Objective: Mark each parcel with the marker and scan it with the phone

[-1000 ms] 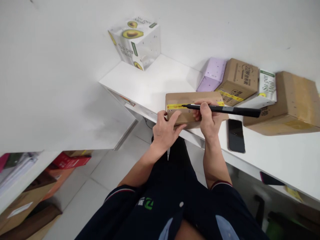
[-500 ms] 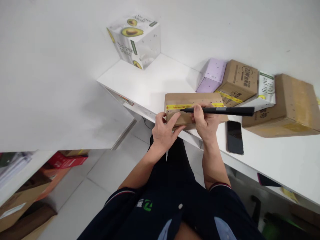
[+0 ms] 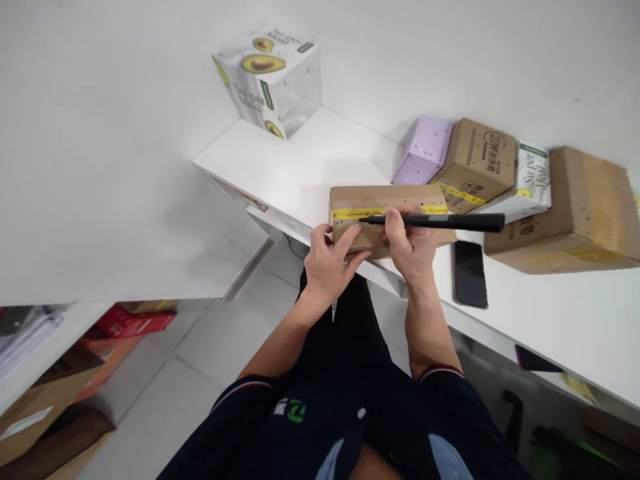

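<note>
Brown oblong cardboard box (image 3: 373,235), yellow tape (image 3: 347,214), slim black marker (image 3: 465,222)

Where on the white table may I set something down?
Bare tabletop lies between the white avocado-printed carton and the handheld brown cardboard box, and right of the flat black phone. Crowded: from lilac cardboard box to large brown carton.

A phone (image 3: 470,274) lies just right of the hands (image 3: 413,250). Beyond them to the right stands a lilac box (image 3: 424,150); beyond them to the left, an avocado-printed box (image 3: 273,83).
</note>
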A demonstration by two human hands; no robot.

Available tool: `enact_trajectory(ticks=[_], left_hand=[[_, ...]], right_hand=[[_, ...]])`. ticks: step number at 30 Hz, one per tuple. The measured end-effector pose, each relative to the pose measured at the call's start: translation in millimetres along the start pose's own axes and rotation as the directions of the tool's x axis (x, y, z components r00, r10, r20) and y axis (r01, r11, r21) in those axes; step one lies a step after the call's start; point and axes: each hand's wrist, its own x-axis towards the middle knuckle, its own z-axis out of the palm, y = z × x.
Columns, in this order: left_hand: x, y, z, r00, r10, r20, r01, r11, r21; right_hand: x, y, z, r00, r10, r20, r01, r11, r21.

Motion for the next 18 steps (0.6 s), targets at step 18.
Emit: enact_trajectory(ticks=[18], left_hand=[[13.5, -8.5, 1.5, 1.0, -0.007, 0.022, 0.006, 0.999, 0.035]], right_hand=[[-20.0, -0.3, -32.7, 0.794, 0.11, -0.598, -0.009, 0.986, 0.169]])
